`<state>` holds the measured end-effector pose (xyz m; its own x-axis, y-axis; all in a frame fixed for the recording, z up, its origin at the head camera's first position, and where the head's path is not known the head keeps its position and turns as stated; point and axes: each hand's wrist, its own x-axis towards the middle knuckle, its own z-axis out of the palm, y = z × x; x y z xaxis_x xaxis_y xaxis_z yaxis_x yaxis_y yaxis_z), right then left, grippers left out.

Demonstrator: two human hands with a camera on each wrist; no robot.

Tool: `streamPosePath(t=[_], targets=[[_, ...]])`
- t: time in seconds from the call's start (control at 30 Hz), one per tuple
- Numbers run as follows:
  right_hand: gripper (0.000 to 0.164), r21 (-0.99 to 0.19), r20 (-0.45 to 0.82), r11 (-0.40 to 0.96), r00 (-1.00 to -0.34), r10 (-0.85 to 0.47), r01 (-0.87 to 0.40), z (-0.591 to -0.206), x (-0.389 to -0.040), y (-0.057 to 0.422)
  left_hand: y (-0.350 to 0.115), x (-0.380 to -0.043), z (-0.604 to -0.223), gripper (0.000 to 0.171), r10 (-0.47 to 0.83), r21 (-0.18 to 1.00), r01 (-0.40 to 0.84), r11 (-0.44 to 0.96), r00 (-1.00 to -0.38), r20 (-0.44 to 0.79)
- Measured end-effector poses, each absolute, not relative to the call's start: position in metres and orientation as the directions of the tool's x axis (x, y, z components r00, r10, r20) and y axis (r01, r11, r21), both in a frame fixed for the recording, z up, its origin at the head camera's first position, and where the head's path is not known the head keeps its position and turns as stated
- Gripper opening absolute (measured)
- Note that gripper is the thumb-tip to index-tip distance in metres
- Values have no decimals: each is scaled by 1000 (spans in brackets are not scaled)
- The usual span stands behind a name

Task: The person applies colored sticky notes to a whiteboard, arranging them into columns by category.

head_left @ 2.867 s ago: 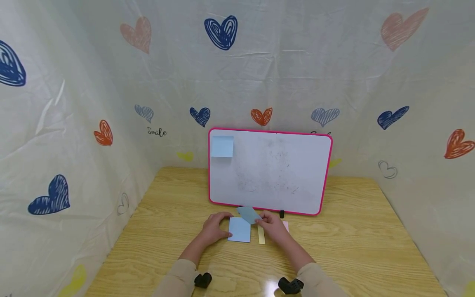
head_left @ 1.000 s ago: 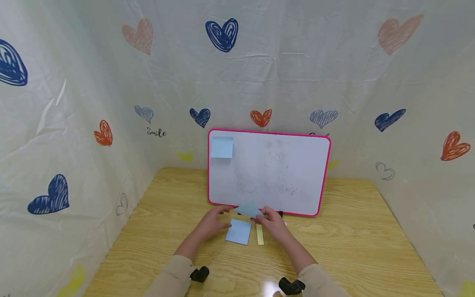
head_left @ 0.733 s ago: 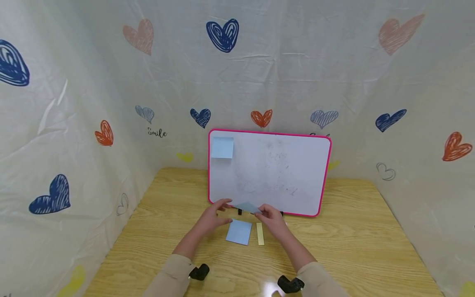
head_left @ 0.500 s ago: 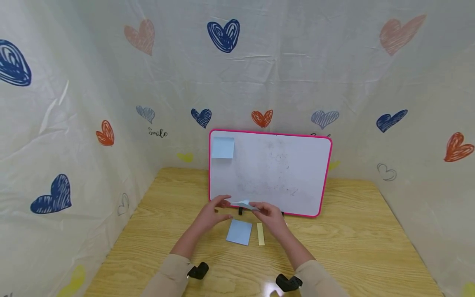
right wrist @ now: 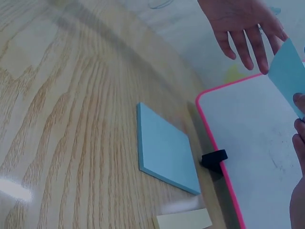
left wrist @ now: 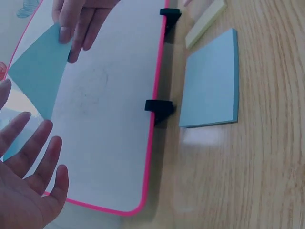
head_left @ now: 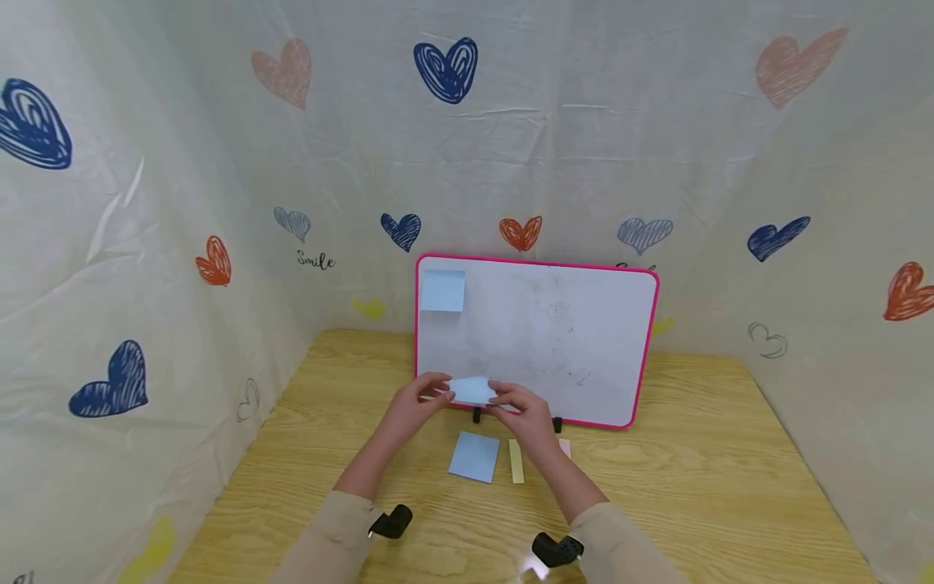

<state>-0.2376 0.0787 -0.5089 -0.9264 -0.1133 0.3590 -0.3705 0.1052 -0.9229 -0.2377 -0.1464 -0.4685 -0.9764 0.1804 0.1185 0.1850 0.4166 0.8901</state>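
Note:
My right hand [head_left: 527,415] pinches a light blue sticky note [head_left: 473,391] by its right side, in front of the whiteboard's [head_left: 540,341] lower edge. In the left wrist view, the right hand's thumb and fingers hold one corner of this note [left wrist: 43,71]. My left hand [head_left: 410,408] is at the note's left side, its fingers [left wrist: 40,143] spread and fairly straight; whether they touch the paper is hard to tell. A blue sticky note pad [head_left: 474,457] lies on the table below the hands. Another blue sticky note [head_left: 443,290] is stuck in the board's upper left corner.
The pink-framed board leans near the curtain [head_left: 540,178] on black feet [head_left: 477,415]. Right of the blue pad lie a narrow yellow pad [head_left: 516,461] and a pink piece [head_left: 565,448], partly hidden by my right arm. Wood-grain table [head_left: 693,462] extends on both sides.
The right hand has lifted the blue note away from the pad, up toward the board, and turned it. My left hand has left the pad and moved up beside the note.

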Motion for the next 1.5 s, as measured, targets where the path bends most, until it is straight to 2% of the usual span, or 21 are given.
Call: streamPosePath(t=[0.27,0.47,0.63,0.9,1.27,1.5], targets=[[14,-879,431,173,-895,-113,-445,-504,-243,67,-144,-249,-460,38,87,912,117,393,-992,90],[17,-834,445,262,-873,-200,-486,-492,-246,62,-147,-256,-450,38,49,921,57,384,-998,41],[22,-740,506,328,-808,-303,-587,-503,-264,63,-149,-262,-447,37,18,905,34,425,-999,30],[28,-625,500,401,-738,-453,-670,-491,-282,60,-155,-277,-444,35,-14,905,33,425,-999,42],[37,-599,499,427,-733,-462,-678,-483,-305,47,-167,-299,-440,36,-16,896,60,440,-997,75],[35,-570,513,441,-720,-468,-693,-477,-314,39,-175,-306,-439,35,-20,910,87,406,-994,104]])
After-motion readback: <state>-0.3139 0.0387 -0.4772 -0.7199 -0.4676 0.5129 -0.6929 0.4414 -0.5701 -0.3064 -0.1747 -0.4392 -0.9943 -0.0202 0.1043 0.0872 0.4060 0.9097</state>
